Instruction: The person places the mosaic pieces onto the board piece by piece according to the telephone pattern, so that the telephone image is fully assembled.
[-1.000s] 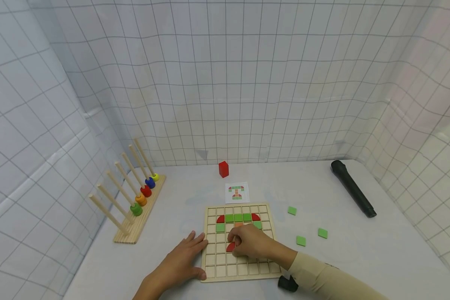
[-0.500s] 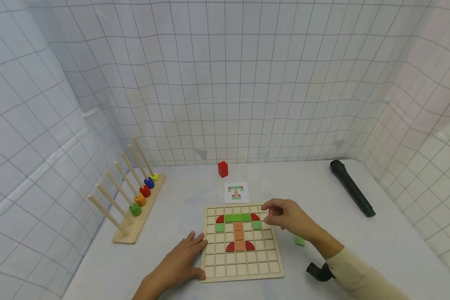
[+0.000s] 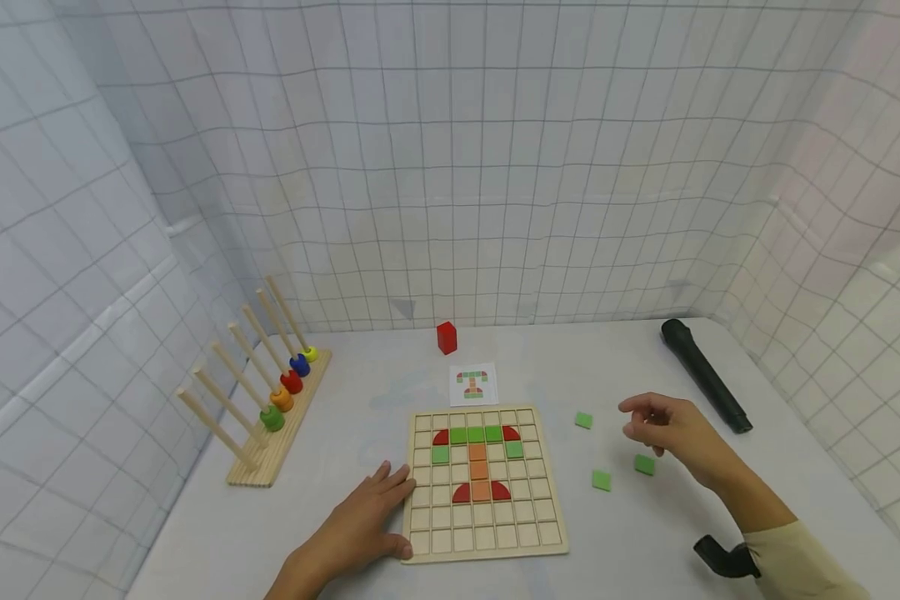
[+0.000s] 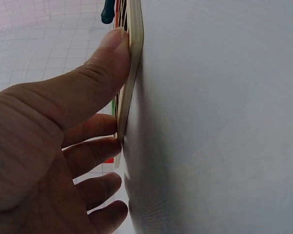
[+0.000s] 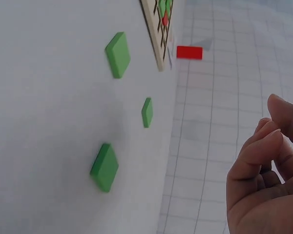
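A wooden grid board (image 3: 430, 521) bears flat tiles: green squares (image 3: 476, 435), red quarter-rounds (image 3: 500, 491) and a column of orange squares (image 3: 478, 471). My left hand (image 3: 362, 521) rests at the board's left edge; its thumb (image 4: 100, 63) and some fingertips touch the rim in the left wrist view. My right hand (image 3: 678, 437) hovers over the table right of the board, fingers loosely bent and holding nothing. Below and around it lie three loose green tiles, the closest tile (image 3: 644, 465) just under the hand. The right wrist view shows these loose tiles (image 5: 118, 55) too.
A printed pattern card (image 3: 473, 385) lies behind the board, with a red block (image 3: 447, 338) beyond it. To the left stands a peg rack (image 3: 292, 425) with coloured beads. A black microphone (image 3: 705, 375) lies at right. Gridded cloth walls surround the table.
My right hand has left the board and moved right, over the loose green tiles. A red quarter-round now shows right of the lowest orange square. The left hand has stayed put.
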Available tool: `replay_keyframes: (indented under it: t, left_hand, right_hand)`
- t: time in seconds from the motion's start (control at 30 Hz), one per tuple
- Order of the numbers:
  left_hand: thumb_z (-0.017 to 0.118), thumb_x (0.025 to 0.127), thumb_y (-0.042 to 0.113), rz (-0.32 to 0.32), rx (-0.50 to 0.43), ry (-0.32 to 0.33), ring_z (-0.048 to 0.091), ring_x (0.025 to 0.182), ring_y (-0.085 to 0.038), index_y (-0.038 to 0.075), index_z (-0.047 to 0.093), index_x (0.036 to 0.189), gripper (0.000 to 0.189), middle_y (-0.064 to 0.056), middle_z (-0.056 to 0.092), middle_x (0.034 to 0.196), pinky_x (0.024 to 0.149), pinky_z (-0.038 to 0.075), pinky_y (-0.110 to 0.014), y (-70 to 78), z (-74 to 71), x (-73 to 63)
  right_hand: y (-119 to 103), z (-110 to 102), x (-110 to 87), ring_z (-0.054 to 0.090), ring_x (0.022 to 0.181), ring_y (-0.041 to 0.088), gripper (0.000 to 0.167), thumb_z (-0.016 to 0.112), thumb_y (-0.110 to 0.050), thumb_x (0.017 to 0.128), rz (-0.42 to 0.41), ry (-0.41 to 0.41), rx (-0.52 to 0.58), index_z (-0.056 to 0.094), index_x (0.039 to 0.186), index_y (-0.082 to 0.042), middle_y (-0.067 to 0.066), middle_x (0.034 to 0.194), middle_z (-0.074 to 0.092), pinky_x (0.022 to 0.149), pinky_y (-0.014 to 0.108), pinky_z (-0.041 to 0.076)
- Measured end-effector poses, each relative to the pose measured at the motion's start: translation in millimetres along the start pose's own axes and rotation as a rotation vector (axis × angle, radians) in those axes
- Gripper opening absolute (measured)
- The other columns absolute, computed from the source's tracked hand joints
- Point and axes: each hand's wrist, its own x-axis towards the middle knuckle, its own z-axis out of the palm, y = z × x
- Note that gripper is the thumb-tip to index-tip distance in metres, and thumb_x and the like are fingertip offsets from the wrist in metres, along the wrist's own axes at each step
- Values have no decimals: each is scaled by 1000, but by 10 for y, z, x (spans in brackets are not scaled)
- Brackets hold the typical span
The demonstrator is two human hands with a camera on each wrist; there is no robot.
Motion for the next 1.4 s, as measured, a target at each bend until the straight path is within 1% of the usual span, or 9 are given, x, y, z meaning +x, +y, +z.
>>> replay_keyframes:
  t: [0.1,0.23,0.37,0.47,0.63,0.73,0.93,1.1,1.4]
  left_hand:
    - [91,68,40,-1,-3,-3,26,151,-45,5,57,144,90,-14,45,158,116,30,-65,4,-10,4]
    - [91,68,39,-4,-4,-8,26,151,-45,6,57,144,90,-13,45,158,116,31,-65,14,-13,5]
    - [92,68,40,-14,2,-7,27,152,-44,7,57,144,90,-12,45,159,116,31,-65,15,-11,3]
    - [92,67,40,-15,6,-3,27,152,-43,7,57,144,91,-12,45,159,115,32,-65,13,-11,3]
    - [92,67,40,-17,-1,-7,27,152,-43,7,57,145,91,-12,45,159,116,31,-65,6,-7,7]
    - [92,67,40,-16,-1,-6,27,152,-43,7,57,144,91,-12,45,158,116,31,-65,1,-6,12]
    - [92,67,40,-13,3,-3,26,151,-44,6,57,144,91,-13,45,158,116,30,-65,-13,5,16]
    - [92,67,40,-4,8,1,27,151,-45,5,57,143,91,-13,45,158,116,30,-65,-13,5,11]
    - [92,67,39,-27,10,-11,26,152,-44,6,57,144,91,-13,45,158,116,30,-65,-9,17,34]
  right_hand:
    - [136,-106,-71,55,68,17,41,73,-12,94,30,17,-7,60,127,8,5,90,56,56,27,50]
    - [289,-202,-138,55,69,14,46,75,-13,93,106,25,-28,59,130,8,5,93,56,57,27,50]
    - [418,-239,-169,55,73,12,49,75,-16,92,182,5,-50,58,132,6,7,98,56,58,27,50]
    - [503,-239,-186,55,76,12,48,75,-16,92,213,-23,-64,59,133,4,8,100,56,59,27,50]
    - [588,-205,-216,55,79,13,47,77,-14,89,221,-85,-106,61,130,2,9,102,56,58,27,50]
    - [599,-168,-225,53,81,14,46,78,-14,87,202,-111,-147,62,128,2,10,103,56,58,26,50]
    - [588,-119,-222,51,85,17,45,81,-15,83,229,-108,-214,65,122,0,10,103,56,62,26,51]
    - [590,-104,-228,52,86,20,35,82,-13,83,227,-96,-271,68,113,-1,9,99,58,63,26,51]
    - [544,-67,-230,52,81,18,26,78,-7,82,203,-89,-286,64,105,-3,7,94,59,60,25,49]
